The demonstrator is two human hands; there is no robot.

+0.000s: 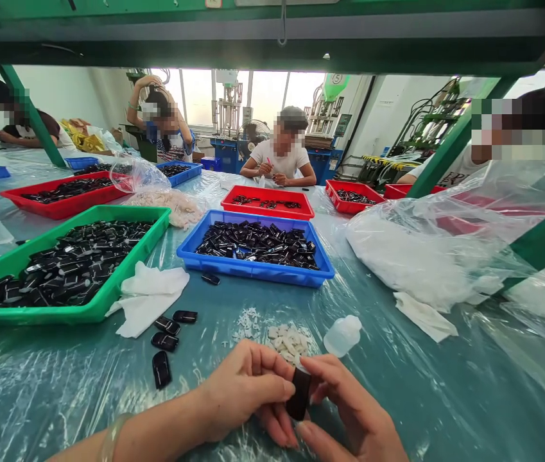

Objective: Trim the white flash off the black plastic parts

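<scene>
Near the bottom centre, my left hand [253, 391] pinches a black part [299, 393] between thumb and fingers. My right hand [349, 404] is closed around the other side of the same part, with a small pale piece at its top edge under the fingertips. Just beyond the hands lie a pile of beige pieces [289, 341] and a smaller pile of white bits [248, 323]. A white plastic bottle [343, 335] lies beyond my right hand. Several loose black parts [161, 369] rest on the table to the left.
A green tray [79, 313] and a blue tray [257, 272] hold many black parts. White cloth [149, 296] lies between them. A clear plastic bag [407, 256] spreads at the right, beside a green slanted post [542, 247]. Several people sit across the table [368, 308].
</scene>
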